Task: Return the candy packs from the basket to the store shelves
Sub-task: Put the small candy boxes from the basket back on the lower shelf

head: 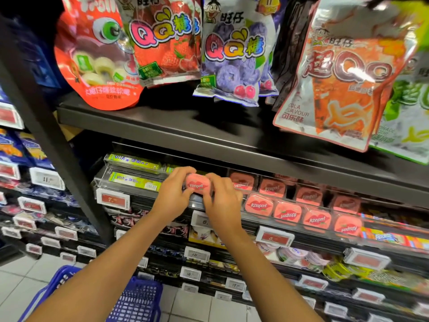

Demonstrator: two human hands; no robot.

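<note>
A small pink Kissport candy tin (197,185) is held between both hands in front of the second shelf. My left hand (173,194) grips its left end with curled fingers, and my right hand (221,202) pinches its right end. Just to the right, a clear shelf tray (255,219) holds rows of the same pink Kissport tins (287,211). The blue plastic basket (137,300) sits low at the bottom left, partly hidden behind my left forearm; its contents are not visible.
Green UHA candy boxes (135,181) lie in a clear tray left of my hands. Large gummy bags (234,52) hang above the black shelf (209,129). A black upright post (58,145) stands at left. Price tags (275,237) line the shelf edges below.
</note>
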